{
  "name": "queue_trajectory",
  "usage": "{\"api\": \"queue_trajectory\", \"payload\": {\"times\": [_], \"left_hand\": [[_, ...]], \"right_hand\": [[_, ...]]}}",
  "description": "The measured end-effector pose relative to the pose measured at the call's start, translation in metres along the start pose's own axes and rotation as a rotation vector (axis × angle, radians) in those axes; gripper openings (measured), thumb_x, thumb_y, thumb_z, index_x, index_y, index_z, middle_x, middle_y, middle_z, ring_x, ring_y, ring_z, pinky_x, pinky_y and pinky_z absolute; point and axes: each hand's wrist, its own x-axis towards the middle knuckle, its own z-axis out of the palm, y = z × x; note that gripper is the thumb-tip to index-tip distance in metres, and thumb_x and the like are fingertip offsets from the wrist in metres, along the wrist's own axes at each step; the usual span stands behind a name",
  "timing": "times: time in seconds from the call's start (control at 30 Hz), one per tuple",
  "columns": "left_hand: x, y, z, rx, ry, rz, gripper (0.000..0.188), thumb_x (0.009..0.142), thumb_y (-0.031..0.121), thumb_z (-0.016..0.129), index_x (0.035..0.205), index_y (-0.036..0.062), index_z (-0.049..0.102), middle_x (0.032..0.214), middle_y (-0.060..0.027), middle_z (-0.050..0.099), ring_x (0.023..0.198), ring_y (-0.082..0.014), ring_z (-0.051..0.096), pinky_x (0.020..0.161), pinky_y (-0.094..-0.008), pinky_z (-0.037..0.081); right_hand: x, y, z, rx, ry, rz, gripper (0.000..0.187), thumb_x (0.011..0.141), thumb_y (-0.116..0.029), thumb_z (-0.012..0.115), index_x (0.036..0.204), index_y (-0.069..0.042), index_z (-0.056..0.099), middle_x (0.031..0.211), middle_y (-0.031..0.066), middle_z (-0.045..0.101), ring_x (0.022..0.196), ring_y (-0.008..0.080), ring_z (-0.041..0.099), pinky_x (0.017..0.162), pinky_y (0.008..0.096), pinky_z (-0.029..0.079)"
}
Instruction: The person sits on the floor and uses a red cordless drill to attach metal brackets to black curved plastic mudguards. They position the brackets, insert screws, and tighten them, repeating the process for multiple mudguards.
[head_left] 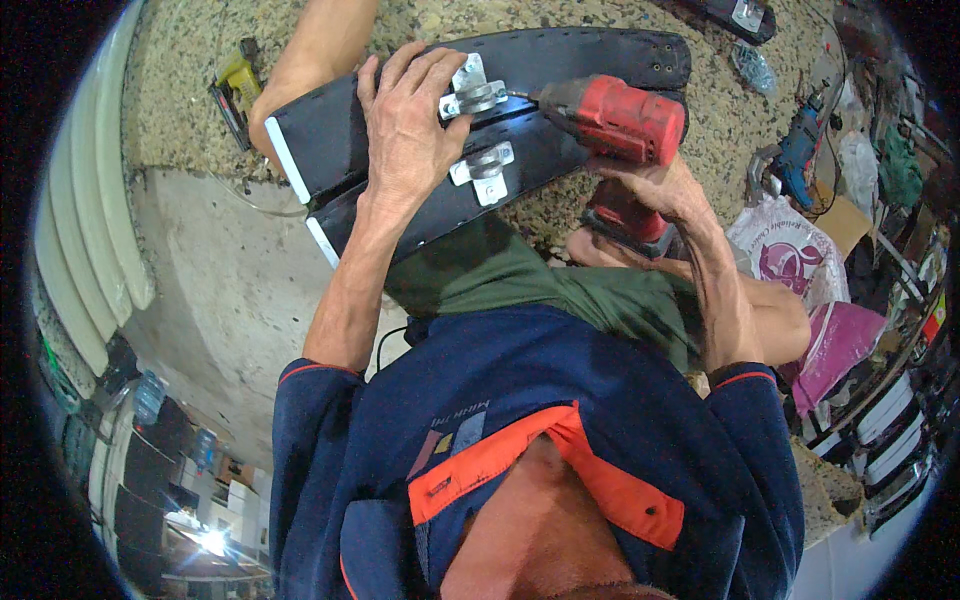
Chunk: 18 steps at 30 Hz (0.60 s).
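Observation:
Two long black boards, an upper board (590, 58) and a lower board (370, 225), lie side by side across my lap. Each carries a silvery cross-shaped metal bracket with a raised round middle. My left hand (405, 125) rests on the upper board, thumb and fingers gripping the edges of its metal bracket (476, 92). The second bracket (484, 173) sits on the lower board just below. In my right hand (665, 185) is a red and black cordless screwdriver (625, 118), gripped by the handle. Its bit points left and reaches the right side of the upper bracket.
A yellow-handled tool (238, 80) lies on the speckled floor at upper left. To the right are a bag of small hardware (754, 68), a blue corded drill (800, 150) and a printed plastic bag (790, 245). Pale curved lengths (90, 200) stand along the left.

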Motion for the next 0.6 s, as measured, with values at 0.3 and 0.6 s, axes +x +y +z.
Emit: {"api": "queue_trajectory", "payload": {"times": [0.3, 0.6], "left_hand": [[-0.001, -0.003, 0.002, -0.002, 0.036, 0.015, 0.073, 0.071, 0.007, 0.089, 0.141, 0.0149, 0.067, 0.137, -0.0044, 0.072, 0.141, -0.0291, 0.057, 0.126, -0.0550, 0.027], [-0.001, -0.006, 0.001, 0.014, -0.024, 0.000, 0.078, 0.070, 0.007, 0.091, 0.143, 0.0164, 0.067, 0.137, -0.0042, 0.073, 0.142, -0.0266, 0.056, 0.126, -0.0541, 0.027]], "right_hand": [[0.020, -0.025, -0.015, -0.368, 0.026, -0.316, 0.052, 0.089, -0.013, 0.083, 0.139, -0.010, 0.068, 0.128, 0.0133, 0.075, 0.120, 0.0323, 0.071, 0.105, 0.0436, 0.056], [0.029, -0.040, -0.018, -0.390, -0.066, -0.245, 0.051, 0.091, -0.016, 0.080, 0.140, -0.010, 0.067, 0.130, 0.0140, 0.074, 0.122, 0.0335, 0.070, 0.105, 0.0451, 0.056]]}}
